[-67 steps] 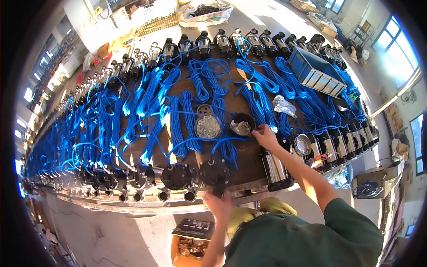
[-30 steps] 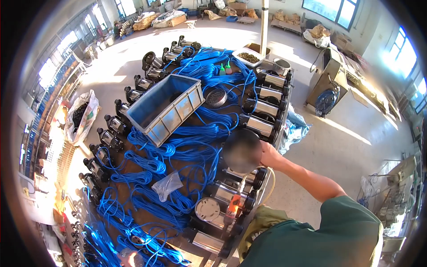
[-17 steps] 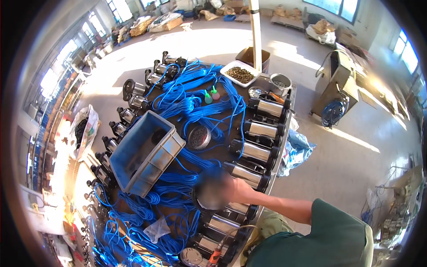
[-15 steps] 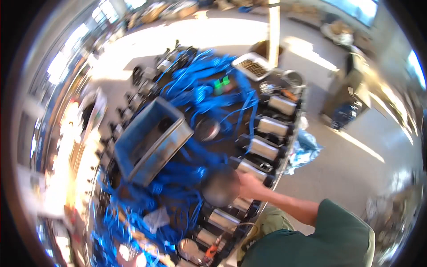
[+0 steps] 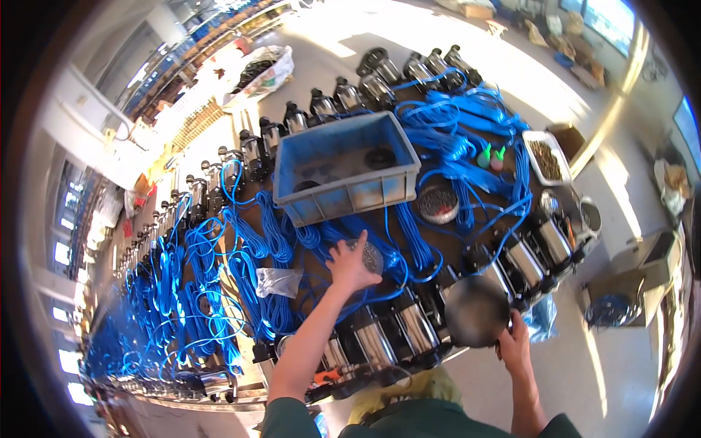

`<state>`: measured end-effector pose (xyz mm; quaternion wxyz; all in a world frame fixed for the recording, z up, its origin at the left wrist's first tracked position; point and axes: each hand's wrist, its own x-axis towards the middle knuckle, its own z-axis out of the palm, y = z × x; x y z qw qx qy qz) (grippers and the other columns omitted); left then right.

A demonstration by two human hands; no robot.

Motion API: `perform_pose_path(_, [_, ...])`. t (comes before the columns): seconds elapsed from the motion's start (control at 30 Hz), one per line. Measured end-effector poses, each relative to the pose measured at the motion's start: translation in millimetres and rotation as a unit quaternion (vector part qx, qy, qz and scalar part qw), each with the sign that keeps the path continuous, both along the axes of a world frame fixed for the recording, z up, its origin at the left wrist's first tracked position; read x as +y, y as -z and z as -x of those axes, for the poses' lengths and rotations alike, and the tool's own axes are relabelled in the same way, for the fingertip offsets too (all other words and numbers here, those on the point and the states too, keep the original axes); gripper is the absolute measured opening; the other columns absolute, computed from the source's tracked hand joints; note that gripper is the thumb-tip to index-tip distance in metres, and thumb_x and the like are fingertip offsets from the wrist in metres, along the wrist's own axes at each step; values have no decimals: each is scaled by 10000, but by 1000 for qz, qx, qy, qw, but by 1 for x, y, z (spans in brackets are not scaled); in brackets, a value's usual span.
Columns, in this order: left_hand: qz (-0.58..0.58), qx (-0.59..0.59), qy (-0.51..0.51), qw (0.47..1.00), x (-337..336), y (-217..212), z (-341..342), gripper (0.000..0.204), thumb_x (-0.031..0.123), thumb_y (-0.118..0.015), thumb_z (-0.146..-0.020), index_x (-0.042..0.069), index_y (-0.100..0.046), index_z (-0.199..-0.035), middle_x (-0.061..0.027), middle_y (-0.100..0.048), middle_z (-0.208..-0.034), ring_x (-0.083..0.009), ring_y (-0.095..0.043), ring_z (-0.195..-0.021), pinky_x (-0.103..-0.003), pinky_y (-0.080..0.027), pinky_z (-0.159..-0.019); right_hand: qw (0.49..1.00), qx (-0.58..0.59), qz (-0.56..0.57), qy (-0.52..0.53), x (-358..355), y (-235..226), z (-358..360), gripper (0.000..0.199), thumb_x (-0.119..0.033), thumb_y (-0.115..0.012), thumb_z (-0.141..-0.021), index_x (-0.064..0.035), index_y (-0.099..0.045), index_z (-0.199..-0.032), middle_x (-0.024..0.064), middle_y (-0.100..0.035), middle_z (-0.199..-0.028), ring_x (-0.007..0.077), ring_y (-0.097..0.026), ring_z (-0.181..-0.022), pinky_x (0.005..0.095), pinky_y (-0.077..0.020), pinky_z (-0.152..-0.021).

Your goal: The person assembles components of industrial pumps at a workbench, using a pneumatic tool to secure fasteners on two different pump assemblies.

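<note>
at frame centre the left hand (image 5: 349,264) curls its fingers around a small round metal dish (image 5: 369,256); lower right, the right hand (image 5: 515,343) grips a dark round pan's (image 5: 476,311) rim.

A small clear plastic bag (image 5: 278,281) lies crumpled among the blue cables near the bench's near edge, left of the person's left arm. A large white sack with dark contents (image 5: 255,71) stands open on the floor beyond the bench's far side. An open brown cardboard box (image 5: 569,139) sits on the floor by the bench's right end. No labels, signs or screens can be made out.
</note>
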<state>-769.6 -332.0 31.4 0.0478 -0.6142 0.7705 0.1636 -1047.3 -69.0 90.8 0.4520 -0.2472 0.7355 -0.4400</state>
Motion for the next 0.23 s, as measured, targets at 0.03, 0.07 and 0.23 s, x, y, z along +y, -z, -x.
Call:
perform_pose_path(0.03, [21, -1, -6, 1000, -3, 7, 3, 1169, 387, -850, -462, 357, -219, -1446, -227, -290, -1364, -478, -326, -1209, -645, -350, -900, 1000, -14, 7, 24, 1, -2, -3, 215, -74, -518, -813, -20, -499, -1020, 37, -500, -527, 100, -441, -364, 251, -330, -330])
perform_pose_path(0.07, [19, 8, -11, 1000, -5, 25, -1, 1174, 392, -849, -468, 357, -205, -1449, -230, -284, -1374, -482, -319, -1220, -652, -344, -905, 999, -20, 13, 29, 3, -1, -5, 199, -68, -513, -809, -17, -498, -1001, 39, -503, -531, 100, -434, -358, 249, -325, -322])
perform_pose_path(0.23, [-11, 43, -22, 999, -14, 45, -10, 1178, 466, -832, -524, 364, -131, -1465, -241, -189, -1440, -520, -218, -1288, -691, -266, -968, 999, -11, 12, 29, -1, -1, -14, 162, -64, -507, -797, -12, -492, -949, 44, -514, -542, 100, -411, -337, 244, -306, -304])
